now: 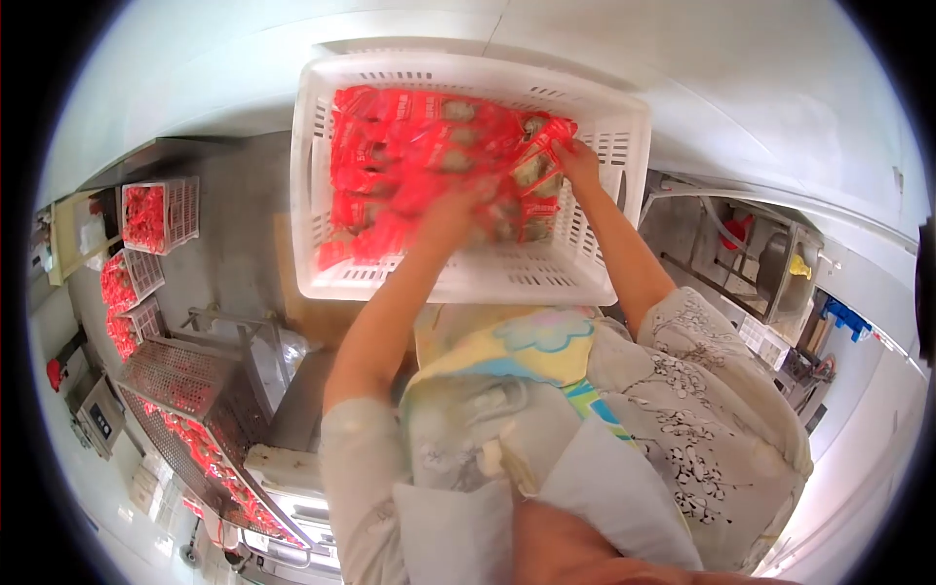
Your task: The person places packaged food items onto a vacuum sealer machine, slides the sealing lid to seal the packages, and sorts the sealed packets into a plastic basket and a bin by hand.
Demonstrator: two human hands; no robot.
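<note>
A white plastic basket (456, 285) with slotted walls holds rows of red packets (405, 105) with see-through windows. Over the middle of the rows is my left hand (456, 210), smeared by motion, with a blurred red shape beside its fingers; what it holds, if anything, cannot be made out. At the basket's right side, my right hand (577, 164) has its fingers closed on the edge of a red packet (536, 168), which lies tilted against the others.
More baskets of red packets (144, 219) stand at the far left. Below them is a perforated metal bin (185, 375) with red packets. A metal frame stand (770, 268) with a yellow object is on the right.
</note>
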